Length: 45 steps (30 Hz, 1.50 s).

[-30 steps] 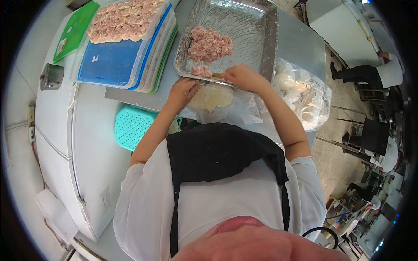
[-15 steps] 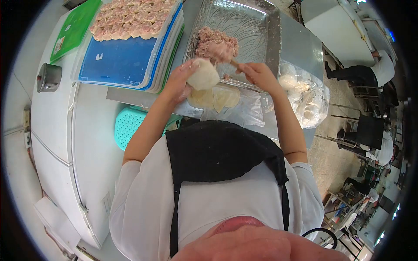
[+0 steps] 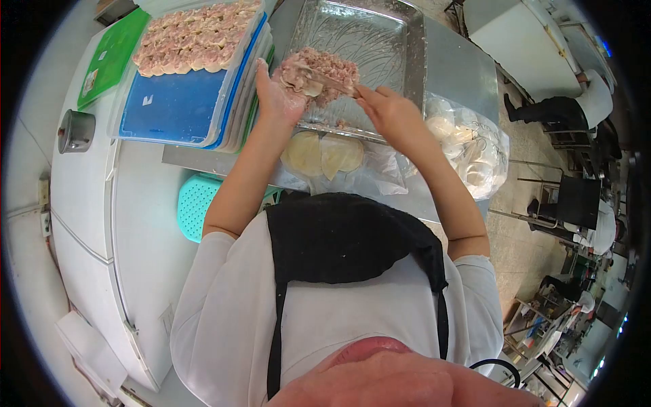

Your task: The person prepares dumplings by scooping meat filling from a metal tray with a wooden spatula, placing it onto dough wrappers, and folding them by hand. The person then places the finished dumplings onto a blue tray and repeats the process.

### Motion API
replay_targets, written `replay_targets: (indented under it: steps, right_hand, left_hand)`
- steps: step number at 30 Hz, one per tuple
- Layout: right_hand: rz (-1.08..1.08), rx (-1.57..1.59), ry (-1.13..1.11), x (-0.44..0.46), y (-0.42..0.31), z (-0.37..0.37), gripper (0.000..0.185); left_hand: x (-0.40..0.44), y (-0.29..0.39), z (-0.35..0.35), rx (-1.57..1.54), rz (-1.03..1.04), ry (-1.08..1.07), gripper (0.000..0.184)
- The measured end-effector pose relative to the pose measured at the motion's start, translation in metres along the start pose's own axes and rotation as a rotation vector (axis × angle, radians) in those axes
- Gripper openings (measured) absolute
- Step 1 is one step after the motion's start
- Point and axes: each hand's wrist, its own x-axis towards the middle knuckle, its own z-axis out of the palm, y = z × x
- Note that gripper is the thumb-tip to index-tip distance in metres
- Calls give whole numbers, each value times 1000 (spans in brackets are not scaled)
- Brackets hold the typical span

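My left hand (image 3: 281,98) holds a dough wrapper with pink minced meat (image 3: 297,73) on it, over the near left corner of a metal tray. The thumb side points up and the other fingers are mostly hidden. My right hand (image 3: 392,112) grips the handle of a flat spatula (image 3: 332,83), its blade pressed onto the meat in the wrapper. Behind both lies a mound of minced meat (image 3: 339,66) in the metal tray (image 3: 380,47). Pale round wrappers (image 3: 319,154) lie on the table in front of me.
At left, a blue-lined tray (image 3: 173,108) on stacked trays carries rows of filled dumplings (image 3: 196,37). A green lid (image 3: 114,57) and a metal pot (image 3: 76,130) are further left. Bagged dough wrappers (image 3: 471,152) lie at right. A turquoise stool (image 3: 196,203) stands below; people sit far right.
The spatula has carried meat from the tray onto the wrapper in my left hand. My left hand has turned palm up and moved up slightly, uncovering the wrappers on the table.
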Motion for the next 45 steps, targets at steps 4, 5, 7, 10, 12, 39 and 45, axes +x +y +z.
replay_targets:
  steps: [4,5,7,10,12,39,45]
  right_hand:
    - [-71,-75,-60,2,18,-19,25]
    - [-81,-72,-56,1,18,-28,25]
    - [-84,-69,64,-7,8,-44,24]
    - [-141,87,53,-5,22,-11,24]
    - [-202,178,100,-3,49,-15,26]
    - [-95,-41,-19,24,133,42,24]
    - [-48,656,-62,-6,105,-38,34]
  left_hand:
    - [-14,-3,22,-26,-87,72,74]
    - [-11,-3,18,-25,-76,73,74]
    - [-9,-6,16,-38,-67,-4,70]
    - [-18,-19,41,-42,-32,40,67]
    - [-16,-19,31,-119,-81,-12,62]
    - [-14,3,26,1664,127,-168,31]
    - [-45,14,57,1611,430,-473,33]
